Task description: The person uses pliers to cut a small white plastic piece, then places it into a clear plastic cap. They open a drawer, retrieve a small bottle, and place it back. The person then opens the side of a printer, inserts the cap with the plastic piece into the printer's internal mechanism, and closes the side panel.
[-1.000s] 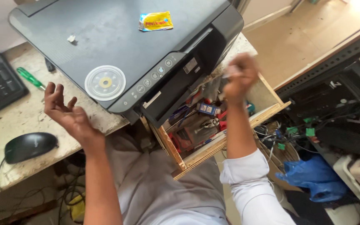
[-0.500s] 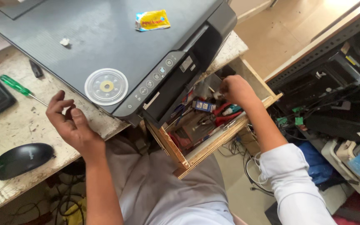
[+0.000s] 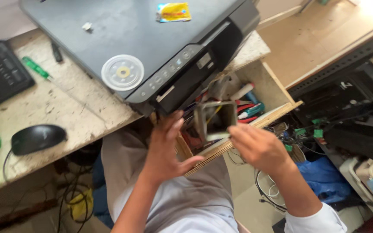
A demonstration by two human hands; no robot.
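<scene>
My right hand [image 3: 260, 146] is over the front of an open wooden drawer [image 3: 281, 113] and pinches the lower edge of a blurred grey rectangular frame-like piece [image 3: 214, 117], held upright above the drawer. Just left of that piece is my left hand [image 3: 167, 149], fingers spread, palm turned toward it and holding nothing. The drawer holds several tools with red, blue and teal handles [image 3: 249, 110]. A dark grey printer [image 3: 152, 39] sits on the desk right above the drawer.
On the printer lie a clear round lid [image 3: 122, 72] and a yellow packet [image 3: 173, 11]. A green screwdriver [image 3: 35, 68], black keyboard [image 3: 1, 73] and black mouse [image 3: 37, 138] are on the worn desk. Cables, dark equipment and a blue bag [image 3: 324, 179] crowd the floor at right.
My right hand has come up out of the drawer with the grey piece. My left hand has left the desk edge and moved right to the drawer.
</scene>
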